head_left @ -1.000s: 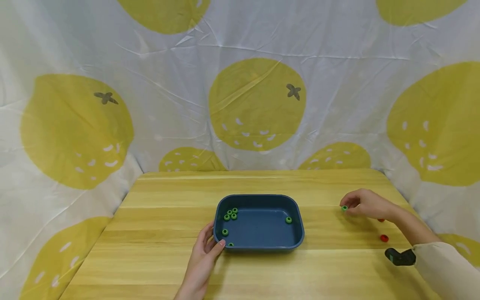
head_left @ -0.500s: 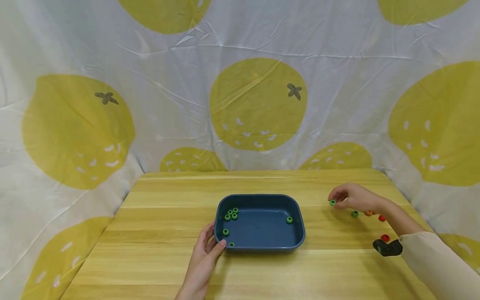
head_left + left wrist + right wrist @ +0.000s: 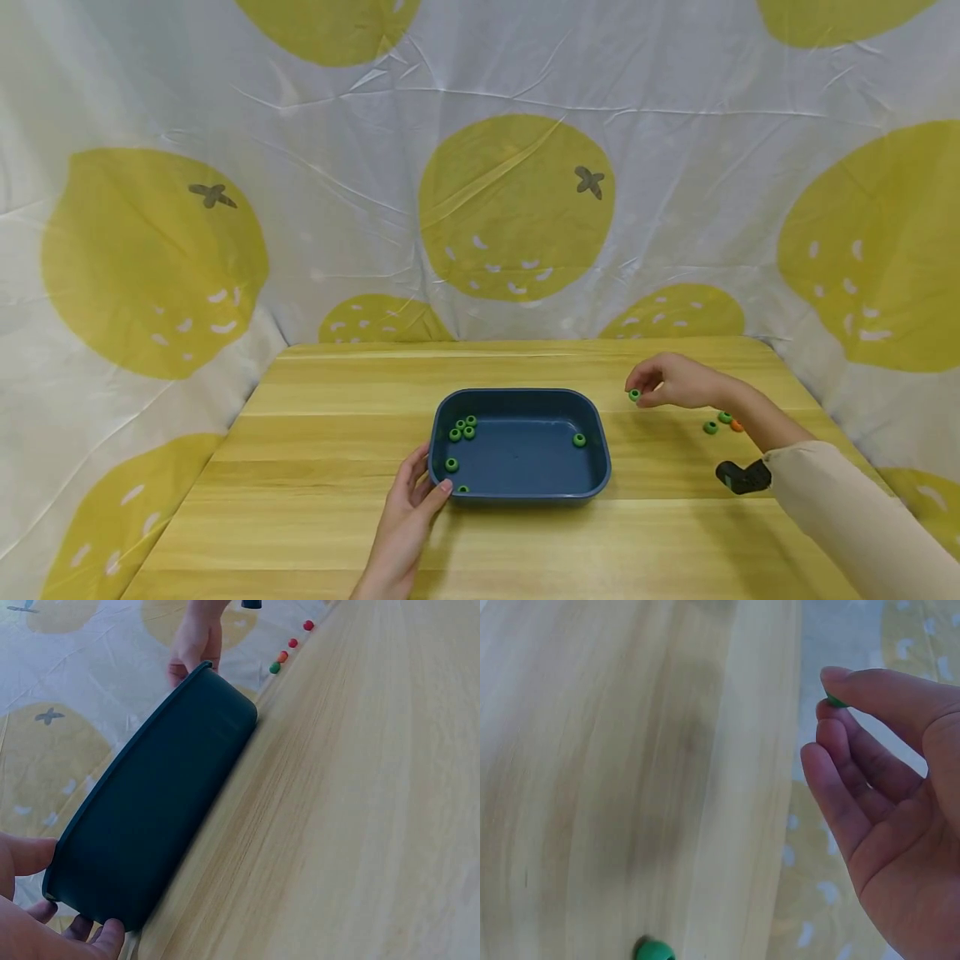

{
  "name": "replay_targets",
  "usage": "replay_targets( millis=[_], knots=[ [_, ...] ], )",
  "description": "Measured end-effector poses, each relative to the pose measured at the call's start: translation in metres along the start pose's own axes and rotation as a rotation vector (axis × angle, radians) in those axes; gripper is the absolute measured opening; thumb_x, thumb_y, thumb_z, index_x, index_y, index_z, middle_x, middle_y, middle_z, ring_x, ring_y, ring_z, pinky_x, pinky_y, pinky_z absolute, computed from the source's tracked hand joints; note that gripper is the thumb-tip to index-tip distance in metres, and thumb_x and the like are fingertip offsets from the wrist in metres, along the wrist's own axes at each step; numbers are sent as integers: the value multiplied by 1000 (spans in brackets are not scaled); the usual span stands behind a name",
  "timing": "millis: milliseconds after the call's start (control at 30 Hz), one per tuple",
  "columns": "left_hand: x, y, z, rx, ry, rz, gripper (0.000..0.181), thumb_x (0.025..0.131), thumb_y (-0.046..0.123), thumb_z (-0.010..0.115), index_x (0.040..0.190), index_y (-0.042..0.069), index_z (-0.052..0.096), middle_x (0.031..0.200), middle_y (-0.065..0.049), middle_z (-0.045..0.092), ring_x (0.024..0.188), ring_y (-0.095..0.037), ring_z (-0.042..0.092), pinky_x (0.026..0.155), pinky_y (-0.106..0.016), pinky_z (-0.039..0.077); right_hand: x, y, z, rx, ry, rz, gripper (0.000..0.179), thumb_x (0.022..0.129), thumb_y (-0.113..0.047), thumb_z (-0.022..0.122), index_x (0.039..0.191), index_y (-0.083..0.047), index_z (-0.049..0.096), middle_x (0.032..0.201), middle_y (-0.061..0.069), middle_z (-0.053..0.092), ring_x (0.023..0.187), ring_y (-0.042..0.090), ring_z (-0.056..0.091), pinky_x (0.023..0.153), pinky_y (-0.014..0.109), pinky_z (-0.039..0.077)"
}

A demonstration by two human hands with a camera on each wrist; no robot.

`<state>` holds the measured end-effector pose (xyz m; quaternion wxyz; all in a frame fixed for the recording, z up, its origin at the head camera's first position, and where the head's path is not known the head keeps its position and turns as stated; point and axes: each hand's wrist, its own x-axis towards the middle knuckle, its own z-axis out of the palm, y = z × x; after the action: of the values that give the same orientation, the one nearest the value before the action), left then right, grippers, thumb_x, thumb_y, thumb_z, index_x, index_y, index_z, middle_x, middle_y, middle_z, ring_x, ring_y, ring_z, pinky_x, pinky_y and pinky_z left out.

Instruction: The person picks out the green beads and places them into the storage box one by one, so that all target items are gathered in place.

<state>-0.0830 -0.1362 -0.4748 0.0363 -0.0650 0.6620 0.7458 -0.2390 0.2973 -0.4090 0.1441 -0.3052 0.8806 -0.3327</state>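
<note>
A green bead (image 3: 634,395) with a hole through it is pinched between the thumb and fingertips of my right hand (image 3: 678,382), raised over the table right of the basin. In the right wrist view only a sliver of that bead (image 3: 835,701) shows between thumb and finger. My left hand (image 3: 405,512) grips the left end of a dark blue rectangular basin (image 3: 525,498), thumb at the near rim and fingers along the outer wall. Inside the basin lie several green beads (image 3: 468,432) near its left end and one green bead (image 3: 579,440) at the right.
Green beads (image 3: 710,427) and an orange bead (image 3: 737,425) lie on the wooden table (image 3: 300,492) below the right forearm. Red beads (image 3: 308,625) show farther along in the left wrist view. A lemon-print cloth (image 3: 517,208) hangs behind the table.
My right hand has moved left and away from me with the green bead, toward the basin, uncovering beads on the table. The left hand and basin have stayed in place.
</note>
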Motion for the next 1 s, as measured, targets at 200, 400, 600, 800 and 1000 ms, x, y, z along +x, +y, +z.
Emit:
replay_targets(
  millis=[200, 400, 600, 800, 1000],
  knots=[
    [0, 0, 0, 1, -6, -3, 68, 103, 4, 63, 161, 6, 29, 160, -24, 32, 147, -45, 32, 112, -53, 39, 14, -10, 3, -8, -11, -21, 15, 94, -7, 75, 108, -1, 74, 99, 4, 71, 88, 19, 66, 79, 31, 57],
    [0, 0, -1, -5, -5, -2, 67, 103, 3, 63, 161, 6, 29, 160, -23, 32, 147, -45, 32, 113, -52, 39, 30, -26, 5, -8, -20, -47, 14, 93, -6, 76, 107, -4, 75, 100, 3, 71, 90, 21, 67, 79, 32, 57],
    [-1, 0, -1, -10, 0, 4, 67, 102, 2, 63, 160, 6, 30, 160, -23, 33, 146, -44, 33, 112, -51, 40, 47, -36, 11, -20, -48, -85, 14, 93, -6, 77, 107, -4, 75, 100, 1, 71, 90, 19, 67, 80, 32, 57],
    [-1, 0, -2, -10, 1, 2, 68, 102, 3, 64, 160, 5, 29, 160, -24, 33, 146, -45, 32, 113, -53, 39, 61, -45, 16, -44, -68, -116, 15, 93, -5, 76, 108, -2, 74, 99, 1, 71, 89, 17, 68, 80, 33, 57],
    [-1, 0, -3, -8, -2, 6, 67, 102, 3, 63, 160, 5, 30, 160, -24, 33, 146, -45, 32, 113, -53, 39, 72, -52, 20, -73, -90, -155, 16, 94, -6, 75, 110, -3, 75, 100, -1, 71, 90, 14, 69, 81, 33, 58]
  ],
)
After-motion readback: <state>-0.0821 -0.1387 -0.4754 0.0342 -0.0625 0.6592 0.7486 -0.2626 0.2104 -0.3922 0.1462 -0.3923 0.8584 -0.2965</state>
